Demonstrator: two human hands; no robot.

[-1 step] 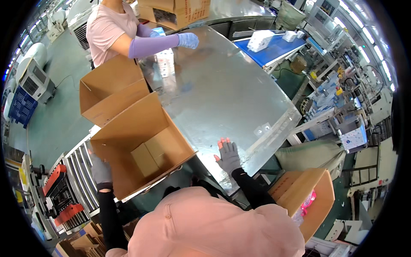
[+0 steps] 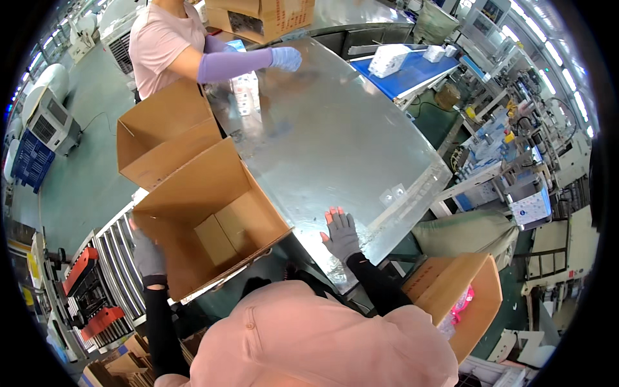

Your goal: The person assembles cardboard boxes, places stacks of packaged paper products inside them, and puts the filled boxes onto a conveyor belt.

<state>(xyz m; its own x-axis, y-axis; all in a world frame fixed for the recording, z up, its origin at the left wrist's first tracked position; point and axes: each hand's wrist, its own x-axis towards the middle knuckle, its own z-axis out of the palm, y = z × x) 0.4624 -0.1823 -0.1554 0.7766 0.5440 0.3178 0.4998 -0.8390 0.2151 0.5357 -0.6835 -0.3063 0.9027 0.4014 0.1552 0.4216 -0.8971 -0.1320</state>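
My left hand (image 2: 149,253), in a grey glove with bare fingertips, lies stretched out along the left outer side of an open cardboard box (image 2: 184,193). Inside this box, brown cardboard shows at the bottom, and I see no goods in it. My right hand (image 2: 342,236), gloved the same way, rests palm down near the front edge of a shiny metal table (image 2: 322,142). Its fingers are extended and point away from me, with nothing held. A second open cardboard box (image 2: 161,138) stands just beyond the first.
Across the table, a co-worker's blue-gloved hand (image 2: 285,59) reaches over white patterned packs (image 2: 245,93). More packs (image 2: 389,61) sit on a blue conveyor belt (image 2: 416,73). A box with pink items (image 2: 462,303) stands at my right, a roller conveyor (image 2: 119,264) at my left.
The whole view has shifted very slightly. The co-worker's extended arm is a little farther right. My hands keep their places by the box and on the table.
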